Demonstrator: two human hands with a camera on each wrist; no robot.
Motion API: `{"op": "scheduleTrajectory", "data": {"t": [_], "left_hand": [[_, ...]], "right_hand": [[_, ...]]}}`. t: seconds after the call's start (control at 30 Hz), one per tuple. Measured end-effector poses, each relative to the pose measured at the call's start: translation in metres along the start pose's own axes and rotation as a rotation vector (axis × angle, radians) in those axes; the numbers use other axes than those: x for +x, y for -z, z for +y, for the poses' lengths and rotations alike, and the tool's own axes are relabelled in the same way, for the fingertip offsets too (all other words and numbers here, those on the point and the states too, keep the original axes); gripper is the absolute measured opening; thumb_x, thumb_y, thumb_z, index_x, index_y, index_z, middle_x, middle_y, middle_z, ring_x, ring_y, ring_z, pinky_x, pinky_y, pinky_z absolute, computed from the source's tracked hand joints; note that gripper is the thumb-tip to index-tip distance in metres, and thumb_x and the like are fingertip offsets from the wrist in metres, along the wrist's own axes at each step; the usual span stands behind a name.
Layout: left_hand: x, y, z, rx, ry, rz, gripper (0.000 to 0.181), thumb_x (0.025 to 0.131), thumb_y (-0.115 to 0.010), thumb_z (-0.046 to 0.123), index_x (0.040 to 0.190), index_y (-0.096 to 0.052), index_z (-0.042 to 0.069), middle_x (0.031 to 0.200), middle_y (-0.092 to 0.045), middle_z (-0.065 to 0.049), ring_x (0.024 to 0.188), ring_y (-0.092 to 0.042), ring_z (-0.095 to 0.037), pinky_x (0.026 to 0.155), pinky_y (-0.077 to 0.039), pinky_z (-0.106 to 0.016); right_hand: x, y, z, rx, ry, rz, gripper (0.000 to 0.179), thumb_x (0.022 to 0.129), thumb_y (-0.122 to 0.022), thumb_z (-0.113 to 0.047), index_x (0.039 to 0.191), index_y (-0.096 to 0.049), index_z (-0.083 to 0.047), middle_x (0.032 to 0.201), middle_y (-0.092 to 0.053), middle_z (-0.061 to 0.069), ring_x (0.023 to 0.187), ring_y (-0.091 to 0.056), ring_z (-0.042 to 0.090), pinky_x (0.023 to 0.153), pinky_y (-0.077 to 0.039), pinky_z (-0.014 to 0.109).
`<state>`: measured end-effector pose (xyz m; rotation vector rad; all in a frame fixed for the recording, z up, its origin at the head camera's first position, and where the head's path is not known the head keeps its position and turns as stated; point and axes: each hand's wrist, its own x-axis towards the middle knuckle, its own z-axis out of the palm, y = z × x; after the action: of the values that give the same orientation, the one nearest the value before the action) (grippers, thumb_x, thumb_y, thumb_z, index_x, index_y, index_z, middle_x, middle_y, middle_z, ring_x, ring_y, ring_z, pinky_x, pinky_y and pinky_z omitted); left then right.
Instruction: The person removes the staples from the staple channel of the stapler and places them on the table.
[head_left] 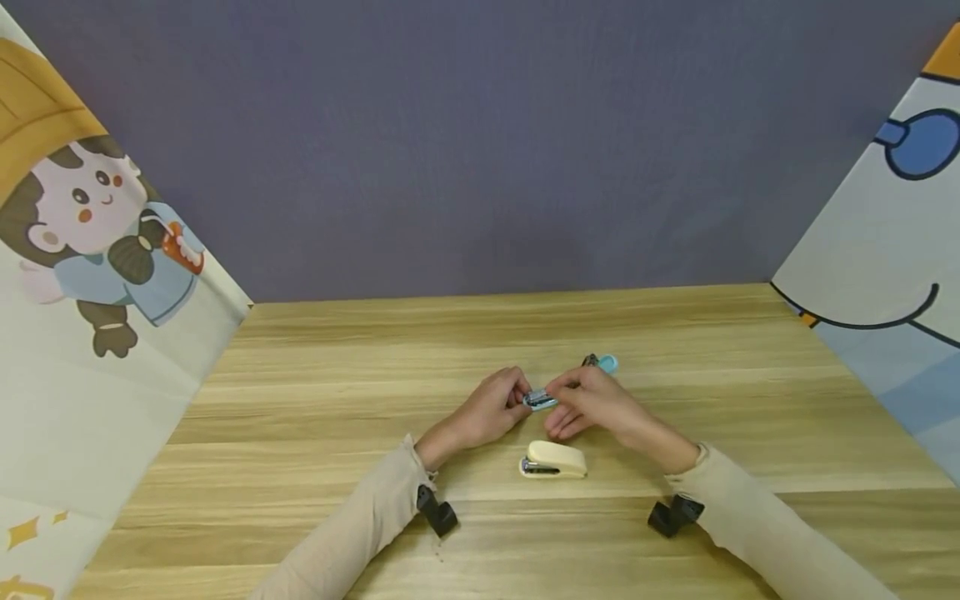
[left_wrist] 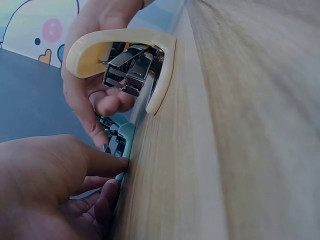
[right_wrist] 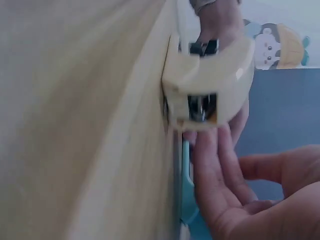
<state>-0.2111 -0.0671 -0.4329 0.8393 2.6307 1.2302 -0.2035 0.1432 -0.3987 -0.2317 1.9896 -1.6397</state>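
A light blue stapler lies opened out on the table, its blue top cover swung away to the far right and its metal inner parts showing. My left hand grips the near-left end of its base between thumb and fingers. Over the stapler's middle, my right hand has thumb and forefinger close together at the metal channel, the other fingers extended below. A sliver of metal shows at its fingertips in the left wrist view; I cannot tell whether they pinch it. The right hand partly covers the stapler.
Nearer to me, a cream stapler stands on the wooden table, between the forearms. It blocks part of both wrist views. A dark panel rises along the table's back edge, with cartoon-printed panels on both sides.
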Motion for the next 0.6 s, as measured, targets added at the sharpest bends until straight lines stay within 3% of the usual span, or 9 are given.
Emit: {"op": "scheduleTrajectory", "data": {"t": [0.3, 0.6], "left_hand": [[0.000, 0.000, 0.000, 0.000, 0.001, 0.016, 0.013, 0.090, -0.069, 0.001, 0.100, -0.062, 0.005, 0.090, -0.059, -0.005, 0.078, -0.054, -0.011, 0.068, -0.048, -0.021], [0.000, 0.000, 0.001, 0.010, 0.002, 0.035, 0.013, 0.090, -0.070, 0.002, 0.101, -0.063, 0.005, 0.091, -0.059, -0.004, 0.080, -0.054, -0.011, 0.070, -0.048, -0.021]], "right_hand": [[0.008, -0.007, -0.006, -0.300, 0.066, 0.053, 0.023, 0.102, -0.051, -0.011, 0.113, -0.060, 0.007, 0.073, -0.070, 0.016, 0.059, -0.070, 0.029, 0.055, -0.060, 0.040], [0.008, -0.013, -0.007, -0.396, 0.098, 0.132, 0.014, 0.101, -0.054, -0.006, 0.106, -0.061, 0.004, 0.072, -0.069, 0.011, 0.058, -0.069, 0.024, 0.053, -0.059, 0.037]]}}
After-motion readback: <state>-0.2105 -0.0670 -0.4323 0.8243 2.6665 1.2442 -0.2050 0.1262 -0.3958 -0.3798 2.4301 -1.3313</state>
